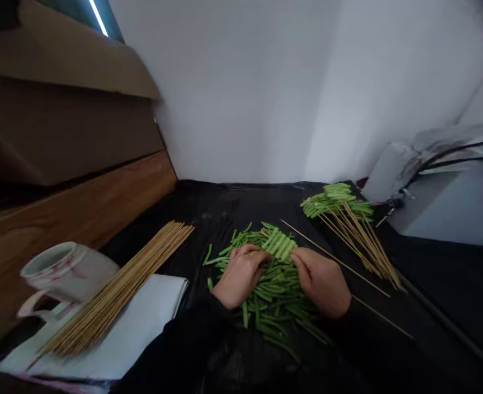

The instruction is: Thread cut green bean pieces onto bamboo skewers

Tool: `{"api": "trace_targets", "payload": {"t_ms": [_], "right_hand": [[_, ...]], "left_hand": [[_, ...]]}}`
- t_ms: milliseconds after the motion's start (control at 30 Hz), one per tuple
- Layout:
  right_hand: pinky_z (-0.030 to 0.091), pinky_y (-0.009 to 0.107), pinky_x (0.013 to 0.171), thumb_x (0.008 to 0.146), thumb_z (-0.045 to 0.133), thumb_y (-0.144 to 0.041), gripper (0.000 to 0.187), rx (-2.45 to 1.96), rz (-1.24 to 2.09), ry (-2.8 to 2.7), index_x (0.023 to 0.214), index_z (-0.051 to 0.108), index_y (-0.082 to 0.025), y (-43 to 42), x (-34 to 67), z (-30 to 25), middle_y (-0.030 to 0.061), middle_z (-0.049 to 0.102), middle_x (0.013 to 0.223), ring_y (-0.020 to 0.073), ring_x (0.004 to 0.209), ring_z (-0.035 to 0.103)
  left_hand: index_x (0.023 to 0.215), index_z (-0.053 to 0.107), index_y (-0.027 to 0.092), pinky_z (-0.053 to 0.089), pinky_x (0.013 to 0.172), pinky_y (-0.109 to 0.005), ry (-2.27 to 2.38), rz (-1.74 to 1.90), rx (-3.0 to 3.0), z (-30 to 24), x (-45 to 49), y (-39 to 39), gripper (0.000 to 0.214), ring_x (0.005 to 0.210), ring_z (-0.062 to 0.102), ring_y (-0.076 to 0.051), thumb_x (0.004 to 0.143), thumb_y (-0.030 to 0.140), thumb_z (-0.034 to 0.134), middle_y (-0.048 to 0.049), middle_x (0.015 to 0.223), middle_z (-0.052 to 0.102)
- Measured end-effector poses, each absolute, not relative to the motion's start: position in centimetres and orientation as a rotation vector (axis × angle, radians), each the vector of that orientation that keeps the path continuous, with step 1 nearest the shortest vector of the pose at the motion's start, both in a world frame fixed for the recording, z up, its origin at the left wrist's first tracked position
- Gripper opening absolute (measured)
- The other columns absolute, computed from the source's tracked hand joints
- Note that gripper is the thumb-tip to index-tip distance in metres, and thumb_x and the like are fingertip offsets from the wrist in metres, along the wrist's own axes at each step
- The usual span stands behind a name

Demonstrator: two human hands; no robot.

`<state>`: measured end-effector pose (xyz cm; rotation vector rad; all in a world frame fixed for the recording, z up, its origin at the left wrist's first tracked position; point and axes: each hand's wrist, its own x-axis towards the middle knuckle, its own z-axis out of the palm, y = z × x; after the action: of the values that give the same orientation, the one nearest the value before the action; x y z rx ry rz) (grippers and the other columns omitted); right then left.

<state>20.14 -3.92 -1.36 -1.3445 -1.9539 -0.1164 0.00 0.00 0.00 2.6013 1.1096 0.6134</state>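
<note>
A row of cut green bean pieces [279, 244], lying side by side, spans the gap between my two hands over a loose pile of green beans [272, 298]. My left hand [243, 273] has its fingers closed at the left end of that row. At the right end, my right hand [322, 280] pinches with thumb and fingers. A thin bamboo skewer [383, 317] comes out from behind my right hand; whether it runs into the row is hidden. Another bamboo skewer [335, 258] lies just beyond that hand.
Finished bean skewers [335, 200] are stacked at the back right, sticks towards me. On the left, a bundle of bamboo skewers [122, 290] rests on white paper [159, 295] beside a mug [71, 271]. A wooden board [81, 197] and cardboard box [69, 115] border the black-covered table [233, 202].
</note>
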Motion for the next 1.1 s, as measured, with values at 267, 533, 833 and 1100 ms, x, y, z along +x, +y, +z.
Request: {"api": "trace_targets", "payload": {"t_ms": [267,533,833,1100], "right_hand": [[0.042,0.026,0.076,0.095,0.038,-0.023,0.024,-1.330,-0.135,-1.945,0.089,0.061,-0.018,-3.9,20.3,-1.4,0.0046,0.067,0.085,0.0162,0.079,0.063],[0.043,0.026,0.075,0.094,0.041,-0.021,0.020,-1.274,-0.163,-1.908,0.094,0.060,-0.017,-4.0,20.2,-1.2,0.0040,0.068,0.086,0.0156,0.079,0.063],[0.043,0.026,0.079,0.094,0.039,-0.021,0.022,-1.292,-0.073,-1.979,0.089,0.061,-0.018,-4.4,19.7,-1.2,0.0047,0.068,0.088,0.0158,0.084,0.064],[0.042,0.026,0.073,0.095,0.038,-0.021,0.024,-1.291,-0.051,-2.027,0.090,0.061,-0.018,-4.5,19.5,-1.2,0.0029,0.066,0.083,0.0151,0.078,0.063]], "left_hand": [[0.103,0.061,0.021,0.036,0.088,-0.037,1.120,0.775,2.571,-0.1,-0.2,0.0,0.028,0.103,0.051,-0.024,0.077,0.009,0.060,-0.0050,0.096,0.066],[0.103,0.065,0.019,0.042,0.087,-0.035,1.142,1.217,2.089,0.3,-0.5,0.9,0.023,0.096,0.057,-0.021,0.083,0.015,0.054,-0.0078,0.100,0.066],[0.098,0.070,0.016,0.049,0.078,-0.023,0.808,1.161,0.822,0.5,-1.1,1.5,0.028,0.085,0.064,-0.013,0.071,0.021,0.075,-0.0058,0.096,0.070],[0.094,0.072,0.012,0.052,0.075,-0.019,0.782,1.093,0.718,0.8,-0.9,1.3,0.020,0.081,0.066,-0.012,0.074,0.012,0.072,-0.0065,0.089,0.071]]}}
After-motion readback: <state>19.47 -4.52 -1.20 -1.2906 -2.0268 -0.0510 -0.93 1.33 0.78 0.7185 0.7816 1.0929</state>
